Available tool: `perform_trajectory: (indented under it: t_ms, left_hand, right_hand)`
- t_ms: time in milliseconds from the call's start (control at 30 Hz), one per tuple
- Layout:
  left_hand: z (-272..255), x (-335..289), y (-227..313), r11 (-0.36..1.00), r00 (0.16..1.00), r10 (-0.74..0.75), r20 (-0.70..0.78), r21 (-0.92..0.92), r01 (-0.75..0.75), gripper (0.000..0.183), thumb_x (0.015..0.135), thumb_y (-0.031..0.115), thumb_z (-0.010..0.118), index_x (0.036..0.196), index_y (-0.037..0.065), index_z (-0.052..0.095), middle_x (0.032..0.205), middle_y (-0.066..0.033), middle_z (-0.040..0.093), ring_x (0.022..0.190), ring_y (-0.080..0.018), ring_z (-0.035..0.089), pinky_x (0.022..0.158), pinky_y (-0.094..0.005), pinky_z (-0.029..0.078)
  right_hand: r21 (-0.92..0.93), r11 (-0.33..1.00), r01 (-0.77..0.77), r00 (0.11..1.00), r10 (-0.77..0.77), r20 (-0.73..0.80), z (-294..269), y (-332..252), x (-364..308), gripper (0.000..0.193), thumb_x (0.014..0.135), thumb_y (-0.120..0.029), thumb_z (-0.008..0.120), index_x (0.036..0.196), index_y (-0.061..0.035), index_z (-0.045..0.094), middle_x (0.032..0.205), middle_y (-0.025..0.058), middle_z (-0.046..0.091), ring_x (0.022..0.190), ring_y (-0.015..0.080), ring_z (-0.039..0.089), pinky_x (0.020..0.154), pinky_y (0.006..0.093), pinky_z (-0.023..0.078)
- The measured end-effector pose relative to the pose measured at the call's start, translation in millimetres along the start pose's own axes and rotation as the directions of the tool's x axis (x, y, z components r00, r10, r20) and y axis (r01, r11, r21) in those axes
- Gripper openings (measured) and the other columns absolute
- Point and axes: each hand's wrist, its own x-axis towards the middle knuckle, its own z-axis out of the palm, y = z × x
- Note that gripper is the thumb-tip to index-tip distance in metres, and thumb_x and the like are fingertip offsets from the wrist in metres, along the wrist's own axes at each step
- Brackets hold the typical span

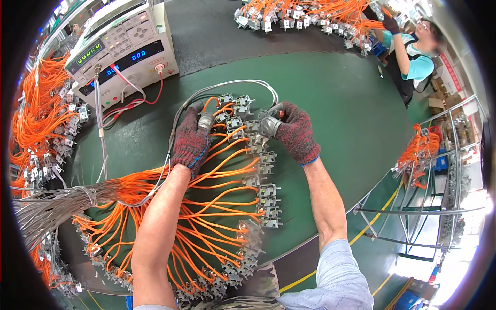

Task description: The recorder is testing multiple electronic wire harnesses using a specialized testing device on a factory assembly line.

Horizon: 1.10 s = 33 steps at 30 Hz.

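Both of my hands wear dark red-grey knit gloves with silver tape on the thumbs. My left hand [193,137] is closed around an orange cable [209,100] that loops out between thumb and fingers toward the upper metal connectors [242,106]. My right hand [294,132] pinches a grey metal plug [264,114], close to the connector row; its far side is hidden by my fingers. A grey test lead [232,82] arcs over from the left hand's side to the right hand. Many orange cables [222,178] fan out below, each ending in a metal connector.
An electrical tester [124,51] with lit displays stands at the upper left, red and grey leads attached. Orange cable bundles [39,113] lie at left and far back [310,15]. A co-worker [413,57] handles cables at the upper right. A metal rack [413,212] stands beyond the green tabletop [336,103].
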Motion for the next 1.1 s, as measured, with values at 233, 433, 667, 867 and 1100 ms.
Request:
perform_trajectory:
  t_ms: [233, 433, 667, 867, 1100]
  left_hand:
    - [3.7, 5.5, -16.7, 0.983, 0.988, 0.136, -0.075, 0.135, -0.125, 0.045, 0.110, 0.038, 0.056, 0.143, 0.008, 0.060, 0.133, -0.0251, 0.070, 0.120, -0.0438, 0.068, 0.103, -0.0499, 0.053]
    - [3.4, 2.2, -5.9, 0.945, 0.992, 0.094, -0.086, 0.322, -0.062, 0.045, 0.108, 0.040, 0.057, 0.139, 0.009, 0.064, 0.139, -0.0248, 0.067, 0.131, -0.0455, 0.062, 0.111, -0.0520, 0.048]
    - [11.8, 9.6, -30.0, 0.803, 0.948, 0.263, -0.176, 0.585, -0.115, 0.045, 0.106, 0.043, 0.058, 0.138, 0.013, 0.066, 0.158, -0.0215, 0.053, 0.152, -0.0468, 0.038, 0.127, -0.0552, 0.029]
    - [6.3, 9.2, -16.6, 0.903, 0.994, 0.072, -0.079, 0.427, -0.031, 0.050, 0.109, 0.044, 0.052, 0.144, 0.010, 0.063, 0.156, -0.0234, 0.055, 0.147, -0.0465, 0.045, 0.123, -0.0519, 0.035]
    - [14.5, 12.8, -36.6, 0.817, 0.955, 0.261, -0.143, 0.560, -0.140, 0.049, 0.107, 0.046, 0.054, 0.138, 0.009, 0.064, 0.153, -0.0201, 0.057, 0.147, -0.0440, 0.044, 0.125, -0.0548, 0.030]
  right_hand:
    - [-0.182, 0.978, 0.098, 0.995, -0.091, 0.045, -1.7, -0.4, 1.0, 0.015, 0.091, -0.006, 0.079, 0.102, -0.0017, 0.070, 0.089, 0.0025, 0.072, 0.080, 0.0098, 0.068, 0.073, 0.0283, 0.061]
    - [0.154, 0.988, 0.000, 0.997, 0.011, -0.074, -8.8, -7.7, -21.2, 0.016, 0.092, -0.011, 0.080, 0.100, -0.0037, 0.069, 0.085, -0.0001, 0.067, 0.078, 0.0090, 0.065, 0.066, 0.0278, 0.056]
    - [0.115, 0.986, -0.123, 0.989, 0.131, -0.069, -11.8, -3.9, -35.3, 0.017, 0.093, -0.016, 0.080, 0.100, -0.0059, 0.068, 0.085, -0.0022, 0.064, 0.073, 0.0074, 0.064, 0.059, 0.0256, 0.053]
    - [0.143, 0.985, -0.098, 0.992, 0.108, -0.064, -11.1, 0.3, -35.8, 0.016, 0.093, -0.014, 0.079, 0.101, -0.0051, 0.068, 0.085, -0.0022, 0.064, 0.073, 0.0073, 0.063, 0.061, 0.0255, 0.053]
    - [0.054, 0.999, 0.002, 0.997, 0.002, -0.079, -0.3, -11.6, -58.7, 0.016, 0.091, -0.012, 0.079, 0.102, -0.0041, 0.070, 0.086, -0.0012, 0.065, 0.078, 0.0064, 0.061, 0.069, 0.0271, 0.056]
